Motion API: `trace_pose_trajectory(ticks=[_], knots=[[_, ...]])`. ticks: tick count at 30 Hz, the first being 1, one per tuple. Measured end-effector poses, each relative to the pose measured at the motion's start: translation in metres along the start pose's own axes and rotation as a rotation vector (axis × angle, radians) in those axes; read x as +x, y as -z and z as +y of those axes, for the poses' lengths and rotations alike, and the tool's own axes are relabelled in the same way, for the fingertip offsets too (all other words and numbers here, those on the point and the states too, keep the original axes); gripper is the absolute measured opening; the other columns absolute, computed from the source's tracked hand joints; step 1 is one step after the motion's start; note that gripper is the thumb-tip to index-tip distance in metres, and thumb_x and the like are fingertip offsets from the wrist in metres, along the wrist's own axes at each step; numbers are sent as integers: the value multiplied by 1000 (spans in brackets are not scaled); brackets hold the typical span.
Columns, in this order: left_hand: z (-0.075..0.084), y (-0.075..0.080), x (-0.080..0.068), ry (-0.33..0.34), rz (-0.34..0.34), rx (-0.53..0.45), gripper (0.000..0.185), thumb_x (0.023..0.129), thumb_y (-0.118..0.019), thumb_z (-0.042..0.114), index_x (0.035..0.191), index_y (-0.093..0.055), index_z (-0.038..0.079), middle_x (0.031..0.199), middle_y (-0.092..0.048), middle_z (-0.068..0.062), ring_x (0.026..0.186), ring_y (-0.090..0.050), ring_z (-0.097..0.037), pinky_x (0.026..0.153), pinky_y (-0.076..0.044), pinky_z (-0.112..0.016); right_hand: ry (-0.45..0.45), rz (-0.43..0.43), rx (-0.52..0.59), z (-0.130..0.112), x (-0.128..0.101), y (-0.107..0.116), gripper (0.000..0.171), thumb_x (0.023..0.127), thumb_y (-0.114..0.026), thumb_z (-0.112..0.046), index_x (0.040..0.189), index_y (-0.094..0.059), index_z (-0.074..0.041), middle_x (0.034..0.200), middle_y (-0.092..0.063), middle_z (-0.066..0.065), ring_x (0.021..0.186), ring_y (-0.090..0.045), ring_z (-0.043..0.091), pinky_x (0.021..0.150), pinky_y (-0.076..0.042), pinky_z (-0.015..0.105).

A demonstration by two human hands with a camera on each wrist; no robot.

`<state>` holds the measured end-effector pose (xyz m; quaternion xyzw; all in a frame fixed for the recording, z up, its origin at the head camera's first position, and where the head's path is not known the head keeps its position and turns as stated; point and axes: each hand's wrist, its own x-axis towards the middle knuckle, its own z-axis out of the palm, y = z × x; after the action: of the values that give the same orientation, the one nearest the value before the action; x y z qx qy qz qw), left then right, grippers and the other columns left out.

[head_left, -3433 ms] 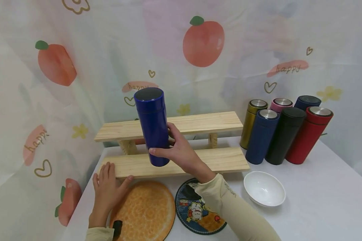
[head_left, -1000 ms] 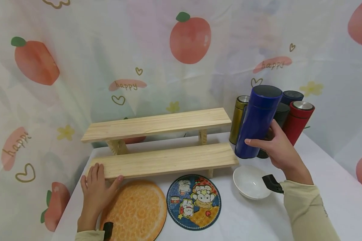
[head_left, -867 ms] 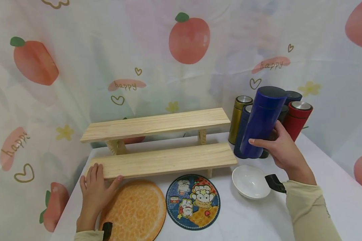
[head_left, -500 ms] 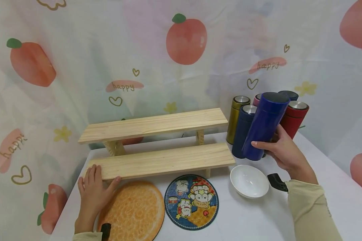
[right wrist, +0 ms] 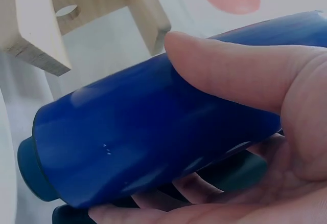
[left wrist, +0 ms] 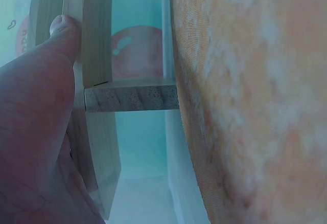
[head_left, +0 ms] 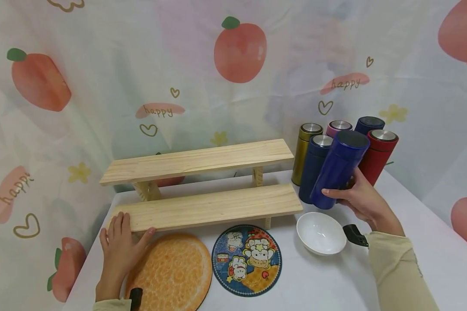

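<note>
My right hand (head_left: pixel 367 198) grips a glossy blue thermos flask (head_left: pixel 340 168) with a dark lid, held tilted in front of the other flasks. In the right wrist view the thumb lies along one side of the blue flask (right wrist: pixel 127 127) and the fingers curl under the other. A dark blue flask (head_left: pixel 315 172) stands just left of it, a red one (head_left: pixel 379 157) to its right. My left hand (head_left: pixel 118 248) rests on the left end of the lower board of a two-step wooden rack (head_left: pixel 210 209). In the left wrist view its thumb touches the board's front edge.
Gold (head_left: pixel 303 160), pink (head_left: pixel 339 126) and navy (head_left: pixel 369 124) flasks stand behind. A white bowl (head_left: pixel 321 233) sits in front of them. On the white table before the rack lie an orange round mat (head_left: pixel 175 272) and a cartoon mat (head_left: pixel 247 261).
My right hand has carried the blue thermos flask from over the rack to the right, then lowered it among the flasks. My left hand stays on the lower board.
</note>
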<state>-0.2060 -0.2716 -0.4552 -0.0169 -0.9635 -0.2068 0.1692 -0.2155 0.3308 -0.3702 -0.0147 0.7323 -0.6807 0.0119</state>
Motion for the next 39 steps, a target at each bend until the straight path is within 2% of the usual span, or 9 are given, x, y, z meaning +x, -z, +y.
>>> trace_pose_trajectory(ticks=[7,18,27,33,39], knots=[[1,1,0,-2,3,-4,104,99,-68,59,158,-29,-16,163,-24,-39,151,-15,-56,117,-1,-75,-45,-17,-45,4,2,1,121,99,-72,5,169,22,-23,173,7,33,154,-6,65,108,-21,83],[1,1,-1,11,-20,2,106,99,-68,61,159,-26,-16,163,-22,-40,151,-14,-57,117,1,-75,-123,-15,-126,15,2,-1,126,94,-76,5,169,22,-19,173,5,34,152,-12,66,108,-26,83],[2,1,-1,12,-15,-5,105,98,-68,60,159,-27,-16,163,-22,-40,152,-13,-57,118,1,-75,-168,-51,-173,22,7,3,122,94,-75,6,168,20,-10,171,0,39,151,-16,67,108,-30,81],[3,3,-1,7,-10,-7,104,99,-68,59,158,-28,-16,162,-23,-40,151,-14,-57,117,0,-75,-172,-93,-200,27,7,7,121,95,-75,4,168,21,-9,169,-4,41,149,-18,68,108,-31,80],[3,3,-1,0,-6,-10,104,99,-68,59,158,-28,-16,162,-23,-40,151,-14,-57,117,0,-75,-137,-130,-199,32,5,10,123,93,-78,1,169,18,-9,169,-5,41,148,-19,69,108,-35,77]])
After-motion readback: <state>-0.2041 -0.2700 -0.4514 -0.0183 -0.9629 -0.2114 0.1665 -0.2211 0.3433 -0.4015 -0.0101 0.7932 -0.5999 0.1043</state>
